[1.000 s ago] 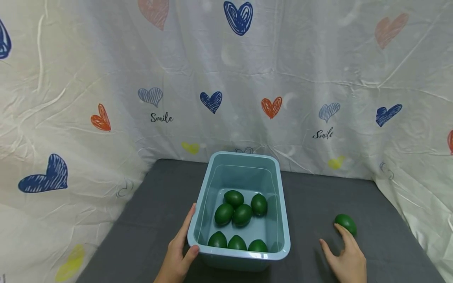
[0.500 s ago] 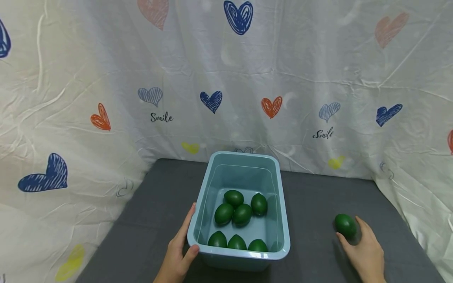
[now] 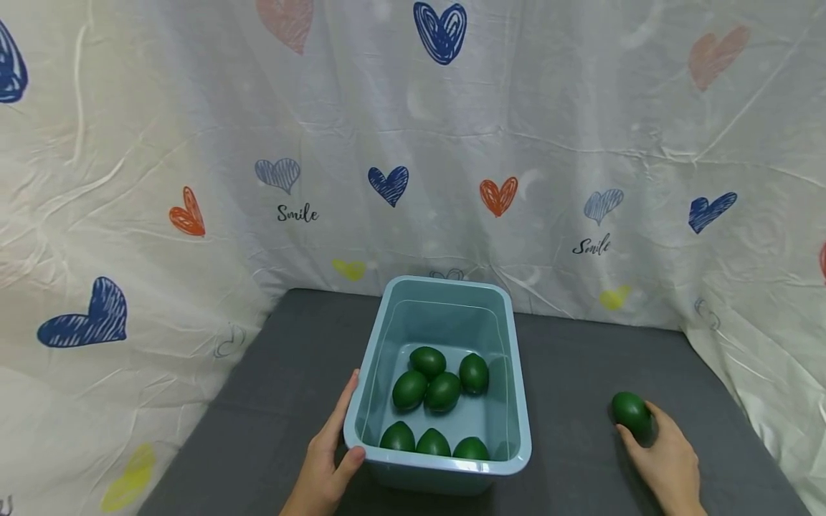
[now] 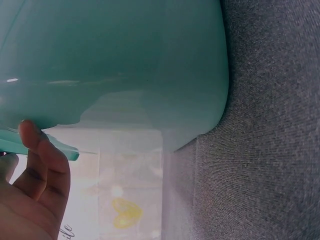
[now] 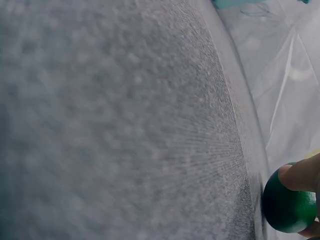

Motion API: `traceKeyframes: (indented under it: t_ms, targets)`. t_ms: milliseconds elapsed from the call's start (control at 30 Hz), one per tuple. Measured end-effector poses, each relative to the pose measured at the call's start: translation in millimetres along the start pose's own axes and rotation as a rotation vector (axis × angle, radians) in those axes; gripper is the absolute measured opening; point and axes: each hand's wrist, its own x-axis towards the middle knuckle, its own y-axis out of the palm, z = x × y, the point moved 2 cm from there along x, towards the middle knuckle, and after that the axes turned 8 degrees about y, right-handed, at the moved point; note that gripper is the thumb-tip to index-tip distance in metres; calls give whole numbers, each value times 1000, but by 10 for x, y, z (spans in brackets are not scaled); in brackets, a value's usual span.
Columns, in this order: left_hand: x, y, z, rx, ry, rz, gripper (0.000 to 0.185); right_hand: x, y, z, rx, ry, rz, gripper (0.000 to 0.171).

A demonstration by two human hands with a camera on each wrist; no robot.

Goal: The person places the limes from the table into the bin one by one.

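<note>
At the lower right of the head view, the right hand (image 3: pixel 667 466) has its fingers curled round a dark green lime (image 3: pixel 631 413), thumb on the near left side and fingers on the right; the fruit seems to be resting on the worktop (image 3: pixel 581 373) rather than lifted, though the angle makes that hard to settle. The right wrist view shows the same lime (image 5: pixel 287 206) at the lower right corner of the frame with a fingertip (image 5: pixel 300 176) pressed on its upper side, against the grey cloth surface.

At the lower centre of the head view, the left hand (image 3: pixel 325 466) grips the near left corner of a pale blue plastic bin (image 3: pixel 368 401), thumb hooked over the rim and fingers laid along the outer left wall. In the left wrist view the thumb (image 4: pixel 40 155) lies on the bin's rim, lower left of the frame.

Inside the bin lie seven more limes (image 3: pixel 442 391): four bunched in the middle, three in a row against the near wall. The bin is well apart from the held lime. A white sheet printed with hearts (image 3: pixel 387 183) hangs behind and to both sides.
</note>
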Motion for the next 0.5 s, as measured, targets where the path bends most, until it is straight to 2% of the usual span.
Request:
traceKeyframes:
  t_ms: [333, 500]
  targets:
    - [-4, 2, 9, -9, 16, -1, 77, 91, 60, -19, -11, 3, 12, 73]
    - [-2, -1, 9, -5, 23, -4, 77, 101, 67, -10, -2, -10, -8, 72]
